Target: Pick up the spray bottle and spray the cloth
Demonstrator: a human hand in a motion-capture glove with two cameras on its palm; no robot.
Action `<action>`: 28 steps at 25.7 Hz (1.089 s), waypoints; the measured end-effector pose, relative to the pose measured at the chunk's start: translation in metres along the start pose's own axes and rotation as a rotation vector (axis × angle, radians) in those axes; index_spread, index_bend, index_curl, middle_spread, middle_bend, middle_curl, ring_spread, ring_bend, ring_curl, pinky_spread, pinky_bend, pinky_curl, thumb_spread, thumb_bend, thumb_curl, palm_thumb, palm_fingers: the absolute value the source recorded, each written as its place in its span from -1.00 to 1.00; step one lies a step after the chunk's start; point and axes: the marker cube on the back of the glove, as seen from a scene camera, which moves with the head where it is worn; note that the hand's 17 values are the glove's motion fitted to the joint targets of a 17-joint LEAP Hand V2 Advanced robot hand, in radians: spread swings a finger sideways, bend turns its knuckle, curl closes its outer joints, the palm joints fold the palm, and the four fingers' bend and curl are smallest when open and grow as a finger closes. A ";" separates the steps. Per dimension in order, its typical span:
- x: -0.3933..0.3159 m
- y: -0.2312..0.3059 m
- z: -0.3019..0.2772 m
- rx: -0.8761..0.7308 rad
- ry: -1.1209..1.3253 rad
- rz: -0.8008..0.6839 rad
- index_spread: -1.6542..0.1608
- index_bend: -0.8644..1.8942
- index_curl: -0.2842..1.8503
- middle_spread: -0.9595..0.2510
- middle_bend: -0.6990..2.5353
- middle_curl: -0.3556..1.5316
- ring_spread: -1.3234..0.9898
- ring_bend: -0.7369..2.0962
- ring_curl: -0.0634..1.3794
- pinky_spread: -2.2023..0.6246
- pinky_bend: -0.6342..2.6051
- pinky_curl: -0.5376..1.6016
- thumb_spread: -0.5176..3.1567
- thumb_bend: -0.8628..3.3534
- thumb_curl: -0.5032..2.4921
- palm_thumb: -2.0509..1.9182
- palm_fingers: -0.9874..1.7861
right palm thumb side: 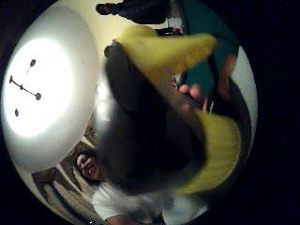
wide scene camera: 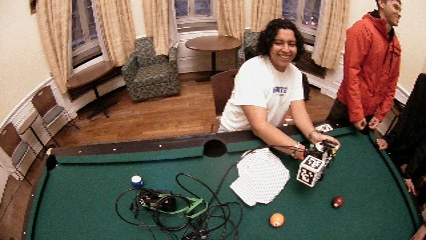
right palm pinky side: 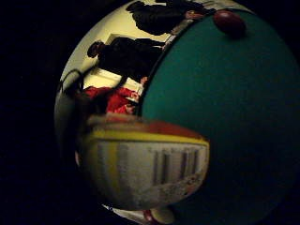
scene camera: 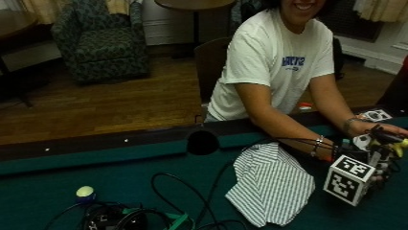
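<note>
your gloved right hand [scene camera: 381, 165] has its grip curled round the spray bottle [scene camera: 390, 146], holding it upright by the counter's far edge near the right end; the marker hides much of the fingers, but the thumb-side palm view shows the bottle's dark head and yellow parts [right palm thumb side: 164, 51] filling the palm, and the little-finger side shows its labelled body [right palm pinky side: 145, 171] pressed close. your bare hand [scene camera: 392, 130] rests at the top of the bottle, touching it.

just beside the bottle, towards the counter's middle, lies the striped cloth [scene camera: 271, 184], flat and partly folded on the green felt [scene camera: 89, 170]. the counter is a pool table: a pocket [scene camera: 203, 142] sits in the far rail near you. towards the near left corner a tangle of black cables [wide scene camera: 180, 210] lies with a small ball [scene camera: 85, 192] beside it. near the right end, well apart from the cloth, sit a dark red ball [wide scene camera: 338, 201] and an orange ball [wide scene camera: 277, 219].

behind you, a wooden floor [wide scene camera: 160, 117], a patterned armchair [wide scene camera: 152, 67], a round table [wide scene camera: 213, 44] and curtained windows [wide scene camera: 156, 22].
</note>
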 end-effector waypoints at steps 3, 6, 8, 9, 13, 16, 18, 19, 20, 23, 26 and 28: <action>0.011 0.011 -0.002 -0.023 0.039 0.053 0.54 -0.10 -0.16 0.31 -0.09 -0.01 -0.02 0.05 -0.26 0.45 -0.47 -0.16 -0.30 -0.67 -0.21 0.28 0.45; 0.017 0.020 -0.010 -0.044 0.102 0.096 0.50 -0.10 -0.17 0.31 -0.15 -0.05 0.00 -0.05 -0.29 0.54 -0.52 -0.16 -0.29 -0.65 -0.25 0.23 0.24; 0.019 0.027 -0.017 -0.063 0.174 0.112 0.48 -0.11 -0.18 0.30 -0.21 -0.08 0.01 -0.12 -0.32 0.59 -0.50 -0.16 -0.29 -0.64 -0.27 0.21 0.13; 0.019 0.032 -0.021 -0.074 0.218 0.118 0.47 -0.12 -0.19 0.30 -0.22 -0.09 0.01 -0.14 -0.33 0.60 -0.49 -0.16 -0.29 -0.64 -0.28 0.20 0.10; 0.014 0.058 -0.040 -0.139 0.407 0.135 0.43 -0.18 -0.24 0.28 -0.31 -0.16 0.01 -0.22 -0.41 0.65 -0.47 -0.17 -0.29 -0.63 -0.31 0.18 -0.01; 0.012 0.080 -0.056 -0.184 0.561 0.129 0.41 -0.22 -0.28 0.26 -0.37 -0.20 0.01 -0.25 -0.45 0.67 -0.46 -0.18 -0.29 -0.62 -0.32 0.17 -0.05; 0.006 0.095 -0.064 -0.200 0.627 0.123 0.39 -0.23 -0.30 0.25 -0.38 -0.21 0.00 -0.27 -0.47 0.68 -0.46 -0.19 -0.28 -0.62 -0.33 0.17 -0.05; 0.002 0.102 -0.068 -0.205 0.656 0.118 0.38 -0.24 -0.31 0.25 -0.39 -0.22 0.00 -0.28 -0.48 0.68 -0.46 -0.19 -0.28 -0.62 -0.34 0.17 -0.05; -0.001 0.109 -0.073 -0.211 0.690 0.112 0.38 -0.24 -0.31 0.24 -0.40 -0.22 0.00 -0.28 -0.49 0.69 -0.47 -0.19 -0.28 -0.62 -0.34 0.17 -0.05; -0.011 0.134 -0.089 -0.224 0.769 0.087 0.37 -0.24 -0.33 0.23 -0.42 -0.24 0.00 -0.30 -0.50 0.70 -0.47 -0.19 -0.28 -0.61 -0.35 0.16 -0.07; -0.025 0.163 -0.101 -0.228 0.772 0.059 0.36 -0.25 -0.34 0.23 -0.43 -0.24 0.00 -0.32 -0.51 0.70 -0.48 -0.19 -0.28 -0.61 -0.36 0.16 -0.07; -0.035 0.183 -0.112 -0.236 0.774 0.043 0.35 -0.25 -0.35 0.22 -0.44 -0.25 -0.01 -0.32 -0.52 0.70 -0.48 -0.19 -0.28 -0.61 -0.37 0.16 -0.07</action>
